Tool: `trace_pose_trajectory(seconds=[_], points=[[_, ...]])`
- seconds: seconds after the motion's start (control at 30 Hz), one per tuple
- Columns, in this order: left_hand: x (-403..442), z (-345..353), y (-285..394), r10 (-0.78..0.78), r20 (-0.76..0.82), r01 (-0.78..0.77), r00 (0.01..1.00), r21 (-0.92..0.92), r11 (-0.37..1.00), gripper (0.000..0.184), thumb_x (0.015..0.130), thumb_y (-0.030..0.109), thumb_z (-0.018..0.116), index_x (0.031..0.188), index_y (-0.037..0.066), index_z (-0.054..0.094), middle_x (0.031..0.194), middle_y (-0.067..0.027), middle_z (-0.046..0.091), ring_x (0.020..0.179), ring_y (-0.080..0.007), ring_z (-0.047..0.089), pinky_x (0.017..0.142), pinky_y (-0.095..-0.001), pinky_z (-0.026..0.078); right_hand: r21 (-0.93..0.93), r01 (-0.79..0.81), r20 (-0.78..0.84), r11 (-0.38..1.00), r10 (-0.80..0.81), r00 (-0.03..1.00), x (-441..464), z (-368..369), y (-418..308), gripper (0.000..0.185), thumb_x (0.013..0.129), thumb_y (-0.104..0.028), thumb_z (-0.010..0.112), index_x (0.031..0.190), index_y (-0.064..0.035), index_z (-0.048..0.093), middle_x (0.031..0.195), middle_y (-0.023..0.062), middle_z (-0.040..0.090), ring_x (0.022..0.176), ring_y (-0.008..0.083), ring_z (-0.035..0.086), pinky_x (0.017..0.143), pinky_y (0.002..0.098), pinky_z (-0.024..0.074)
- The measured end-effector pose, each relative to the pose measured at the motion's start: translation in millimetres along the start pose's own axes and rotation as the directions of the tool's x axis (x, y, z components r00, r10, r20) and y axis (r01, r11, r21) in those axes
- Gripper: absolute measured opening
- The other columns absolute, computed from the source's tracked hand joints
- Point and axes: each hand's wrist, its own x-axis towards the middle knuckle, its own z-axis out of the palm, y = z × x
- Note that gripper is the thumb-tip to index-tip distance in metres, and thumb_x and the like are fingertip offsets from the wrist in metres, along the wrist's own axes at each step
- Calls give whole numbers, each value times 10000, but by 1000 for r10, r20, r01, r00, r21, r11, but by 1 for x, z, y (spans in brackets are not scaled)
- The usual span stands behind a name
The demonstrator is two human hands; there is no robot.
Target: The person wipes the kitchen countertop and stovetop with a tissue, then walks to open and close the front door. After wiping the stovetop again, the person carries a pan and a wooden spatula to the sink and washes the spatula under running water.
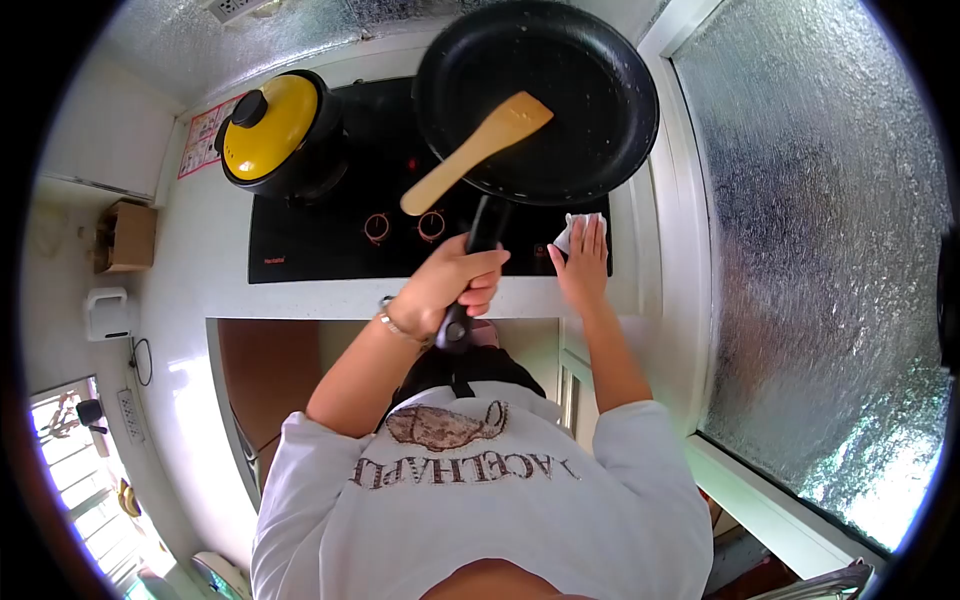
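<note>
My left hand (447,283) is wrapped round the black handle (488,222) of a frying pan (570,150). The pan is tilted and raised over the right part of the black cooktop (330,240). A wooden spatula (478,150) lies across the pan, its handle sticking out over the rim to the left. On the cooktop's front right corner, my right hand (584,268) lies flat on a white cloth or tissue (570,232), pressing it down with the fingers stretched and the thumb apart. Most of the cloth is hidden under the fingers.
A black pot with a yellow lid (272,128) stands on the cooktop's left side. Two round control marks (404,227) show near the front. A textured glass panel (810,230) rises at the right. At the left are a cardboard box (128,237) and a white appliance (107,314).
</note>
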Motion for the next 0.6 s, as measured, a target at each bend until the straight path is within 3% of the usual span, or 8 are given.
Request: trace_pose_trajectory(seconds=[0.17,0.23,0.4,0.6], points=[[-70,-6,16,16,-87,-20,996,-45,999,79,840,79,497,870,53,429,503,48,315,328,-29,286,292,-190,243,0,-16,-14,1000,16,1000,22,17,16,675,826,-474,476,1289,-1,348,1354,239,276,1255,351,282,1017,421,249],[-95,-9,17,36,-212,-40,977,-16,999,70,842,74,488,856,51,423,489,49,302,312,-29,278,276,-191,230,38,-16,42,999,14,999,32,25,24,662,858,-471,420,1319,-12,294,1385,230,213,1274,368,235,1032,433,221],[-144,-30,7,97,-377,-125,921,-51,991,89,834,64,486,813,48,401,475,33,294,293,-42,258,260,-203,215,57,65,-7,996,-65,998,60,34,43,627,860,-446,426,1296,-3,340,1365,236,255,1268,358,253,1036,425,217],[-194,-61,-24,220,-393,-300,893,-155,941,82,835,56,473,839,40,393,461,37,286,285,-33,250,242,-195,220,55,42,23,998,-44,999,36,26,30,569,875,-385,414,1286,3,351,1359,229,271,1264,351,264,1031,423,225]])
